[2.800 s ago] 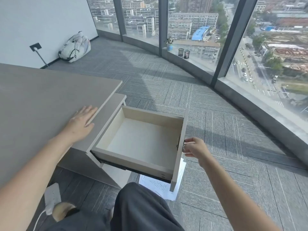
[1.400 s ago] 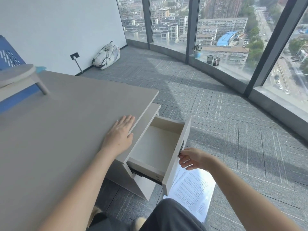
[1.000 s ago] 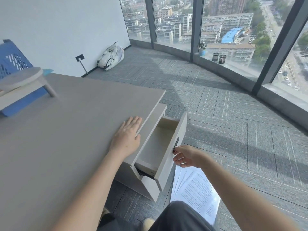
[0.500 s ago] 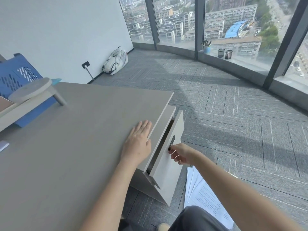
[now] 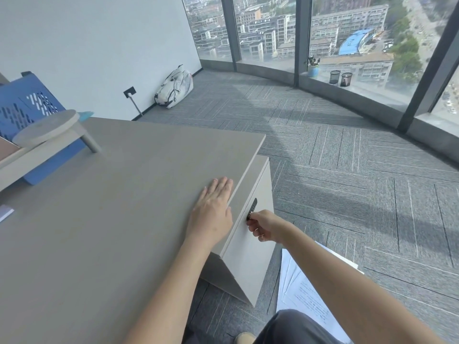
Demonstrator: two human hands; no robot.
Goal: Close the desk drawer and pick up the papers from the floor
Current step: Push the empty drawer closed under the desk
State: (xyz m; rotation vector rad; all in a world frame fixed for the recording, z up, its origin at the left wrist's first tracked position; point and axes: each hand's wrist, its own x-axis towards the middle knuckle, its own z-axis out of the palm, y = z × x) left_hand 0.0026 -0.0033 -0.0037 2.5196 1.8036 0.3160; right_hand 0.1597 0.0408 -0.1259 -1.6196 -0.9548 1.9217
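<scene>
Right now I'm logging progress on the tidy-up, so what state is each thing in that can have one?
White desk drawer: pushed fully shut.
Black drawer handle: right hand's grip on it.
Right hand: closed on the handle.
Left hand: open, flat on the grey desk top.
White printed papers: fanned on the carpet, not picked up.

Pretty bright daylight poured in through the big windows (image 5: pixel 323 33), threw long window-frame shadows across the carpet (image 5: pixel 347 170). Wide-angle lens bent the edges, everything stayed mostly sharp, no real glare.
</scene>
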